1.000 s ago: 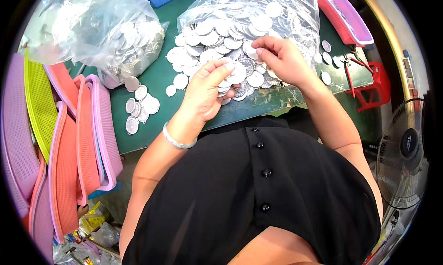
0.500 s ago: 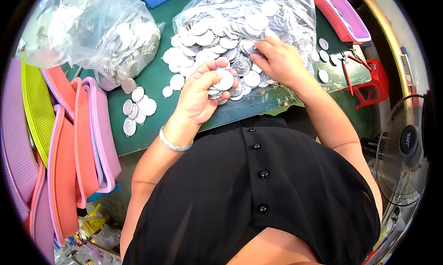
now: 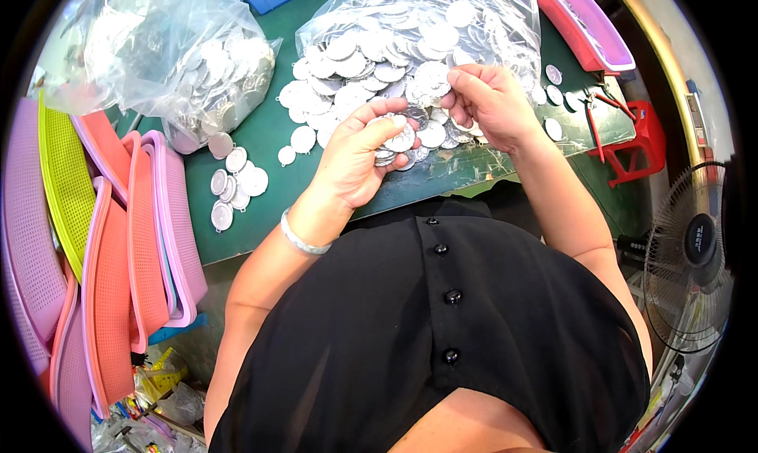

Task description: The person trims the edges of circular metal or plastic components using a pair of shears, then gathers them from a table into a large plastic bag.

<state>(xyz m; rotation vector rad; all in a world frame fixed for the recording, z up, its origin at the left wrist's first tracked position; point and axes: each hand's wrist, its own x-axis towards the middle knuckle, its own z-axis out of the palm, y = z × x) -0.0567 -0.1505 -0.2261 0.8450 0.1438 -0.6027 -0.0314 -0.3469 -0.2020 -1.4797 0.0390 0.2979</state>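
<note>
Round silver medals with small loops lie in a large pile (image 3: pixel 347 66) on the green table, spilling from a clear plastic bag (image 3: pixel 505 19). My left hand (image 3: pixel 359 153) is closed round a small stack of medals (image 3: pixel 399 140), its thumb across the top one. Just to the right, above the pile's near edge, my right hand (image 3: pixel 489 102) pinches a single medal (image 3: pixel 431 80) by its edge between thumb and fingers. That medal's face is turned up, though its relief is too bright to make out. The medals under my hands are partly hidden.
A second clear bag of medals (image 3: pixel 225 74) stands at the left, with several loose medals (image 3: pixel 237 183) beside it. Stacked pink, purple and green baskets (image 3: pixel 110 287) crowd the left edge. At right are red-handled pliers (image 3: pixel 594 129), a red stool (image 3: pixel 643 141) and a fan (image 3: pixel 699 240).
My right hand has lifted a medal off the pile and turned it toward my left hand. My left hand, still round its stack, has shifted slightly right.
</note>
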